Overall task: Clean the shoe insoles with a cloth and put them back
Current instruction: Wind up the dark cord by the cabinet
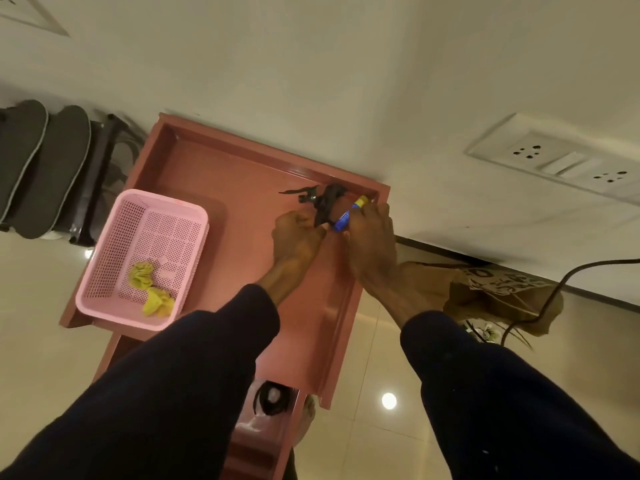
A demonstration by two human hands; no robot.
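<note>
Cloth (152, 289), crumpled and yellow, lies in the pink perforated plastic basket (104, 265). Your left hand (298, 233) pinches a small black object (325, 202); your right hand (372, 237) grips a blue yellow-capped tube (346, 218). Dark grey insoles (34, 168) lean far left.

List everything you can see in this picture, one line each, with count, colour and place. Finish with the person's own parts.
insoles: two, dark grey, leaning on the black rack, far left
cloth: yellow, two crumpled lumps, inside the basket
basket: one, pink, at the table's left edge
table: one, reddish-brown with a raised rim, against the wall
black object: one, at the table's far right corner; kind unclear
tube: one, blue with a yellow end, in the right hand
socket panel: one, white, on the wall at right
paper bag: one, brown, on the floor right of the table
cable: one, black, running over the bag
left hand: grips the black object's near end
right hand: grips the tube
</note>
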